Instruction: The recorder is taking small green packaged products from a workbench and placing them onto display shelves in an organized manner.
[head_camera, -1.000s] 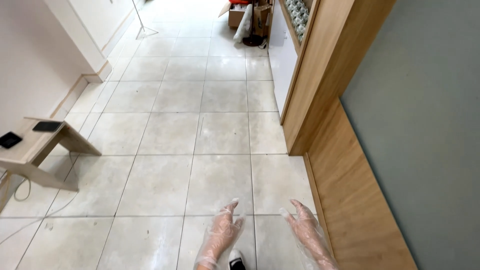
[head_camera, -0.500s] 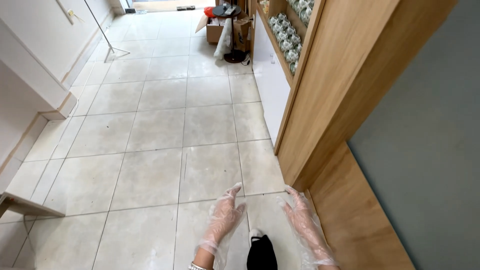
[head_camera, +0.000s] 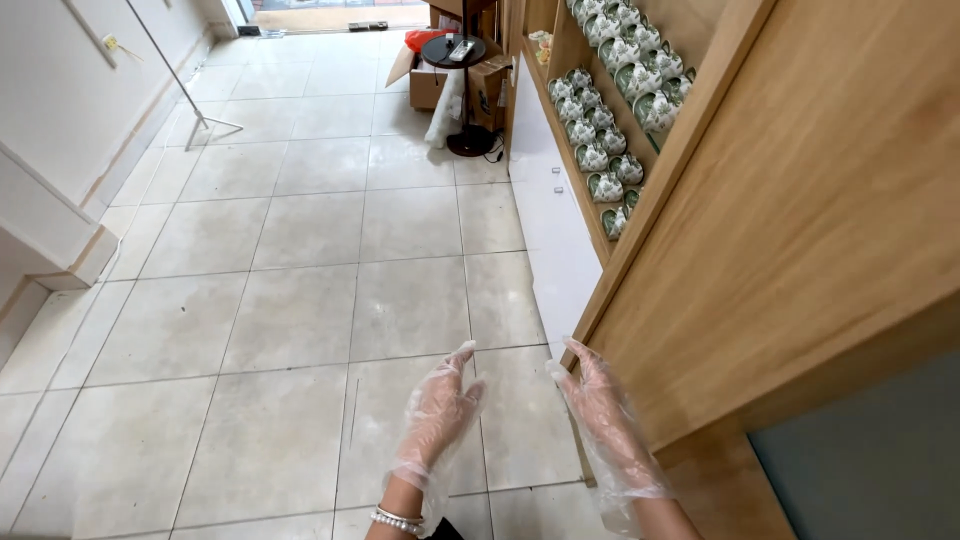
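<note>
Gloved hands hang empty over the tiled floor (head_camera: 300, 300): left hand (head_camera: 437, 415) and right hand (head_camera: 600, 420), fingers spread, beside the wooden shelf unit (head_camera: 800, 220) at three o'clock, its green-patterned tins (head_camera: 600, 130) stacked in rows for display.

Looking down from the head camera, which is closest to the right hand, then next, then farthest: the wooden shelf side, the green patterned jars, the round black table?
1. Wooden shelf side, just beside the right hand.
2. Green patterned jars, up on the shelves ahead.
3. Round black table, far down the floor.
</note>
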